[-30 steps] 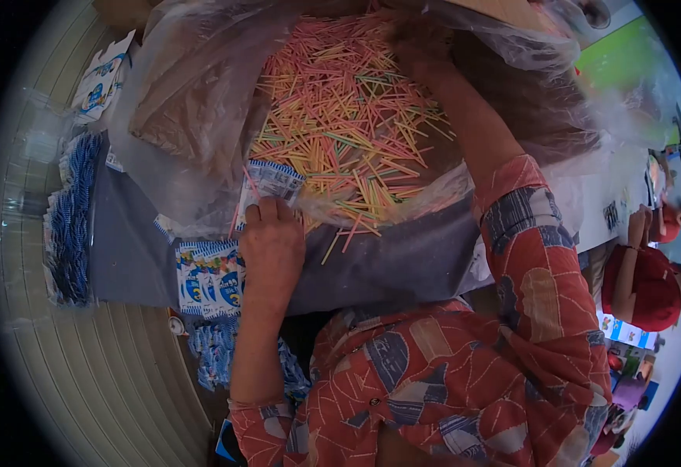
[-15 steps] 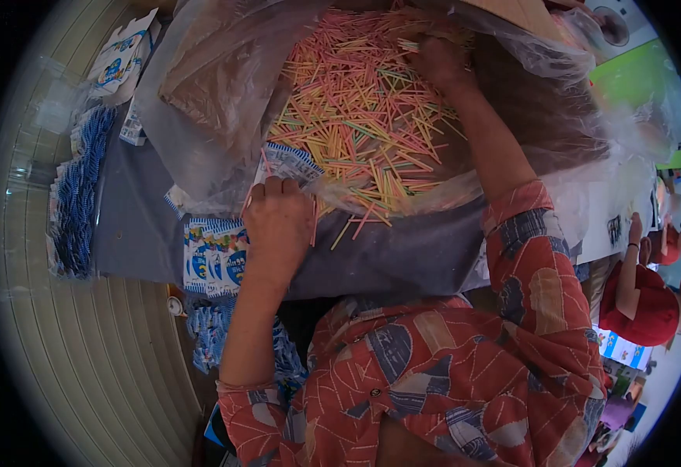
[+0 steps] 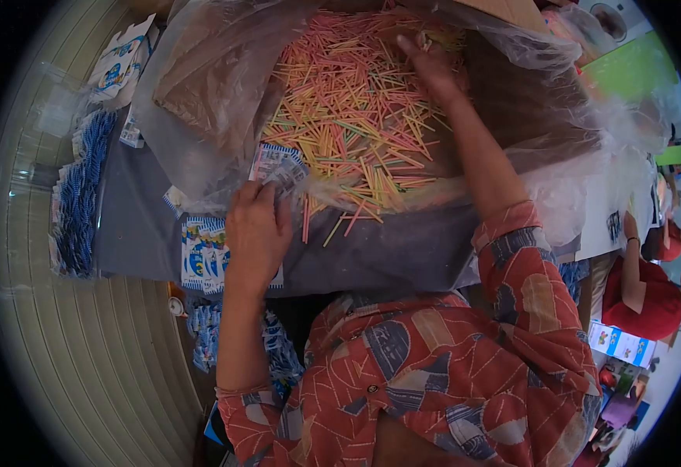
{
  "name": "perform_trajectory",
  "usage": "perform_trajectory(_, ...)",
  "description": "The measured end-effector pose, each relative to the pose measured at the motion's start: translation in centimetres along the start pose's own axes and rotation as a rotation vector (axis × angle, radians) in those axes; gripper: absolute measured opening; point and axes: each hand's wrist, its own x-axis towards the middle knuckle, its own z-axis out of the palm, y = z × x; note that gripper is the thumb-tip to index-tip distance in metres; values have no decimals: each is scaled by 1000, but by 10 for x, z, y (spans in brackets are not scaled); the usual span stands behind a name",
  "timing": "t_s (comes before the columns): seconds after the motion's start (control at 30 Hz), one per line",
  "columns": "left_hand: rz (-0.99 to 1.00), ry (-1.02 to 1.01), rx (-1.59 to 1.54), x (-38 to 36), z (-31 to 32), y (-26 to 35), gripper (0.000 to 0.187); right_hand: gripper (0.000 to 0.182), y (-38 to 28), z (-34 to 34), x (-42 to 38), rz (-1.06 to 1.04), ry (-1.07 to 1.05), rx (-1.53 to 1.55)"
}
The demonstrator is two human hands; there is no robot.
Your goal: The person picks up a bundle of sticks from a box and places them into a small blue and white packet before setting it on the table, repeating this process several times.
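Note:
Many thin pink, yellow and green sticks [image 3: 348, 109] lie loose in a box lined with clear plastic [image 3: 208, 101]. At the front edge of the pile, a small blue-and-white packet [image 3: 280, 165] stands tilted. My left hand [image 3: 256, 229] is at its lower edge with curled fingers, which appear to grip it; the fingertips are partly hidden. Over the far right of the pile is my right hand [image 3: 436, 74], thumb stretched away from the other fingers. A pale spot shows by its fingertips, too small to name. A few sticks [image 3: 353, 220] hang over the front edge.
Printed packets [image 3: 203, 253] lie overlapping beside my left wrist. A long stack of blue packets [image 3: 84, 194] stands at the left, below a white printed carton [image 3: 122, 62]. More packets [image 3: 208, 331] sit below the table edge. A person in red [image 3: 644, 300] is at the right.
My left hand has moved left and loosened from a tighter fist. My right hand has turned, its thumb now apart from its fingers. The view has shifted slightly.

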Motion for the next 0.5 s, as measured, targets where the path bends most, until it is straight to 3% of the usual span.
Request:
perform_trajectory(0.07, 2, -29, -56, -1, -1, -12, 11, 47, -35, -2, -21, -38, 4, 180)
perform_trajectory(0.13, -198, -33, -445, -1, -1, -17, 8, 43, -37, 0, -24, -75, 12, 359)
perform_trajectory(0.2, -243, 22, -595, 3, -3, -6, 9, 32, -21, 4, -13, 3, -401, 991)
perform_trajectory(0.33, -321, 149, -966, 14, 4, 22, 13, 38, -72, 23, -72, -98, -569, 1123)
perform_trajectory(0.43, -297, 184, -1017, 20, 20, 28, 13, 47, -108, 28, -109, -104, -711, 1247)
perform_trajectory(0.5, -334, 169, -1069, 22, 27, 33, 13, 55, -116, 30, -122, -232, -697, 822)
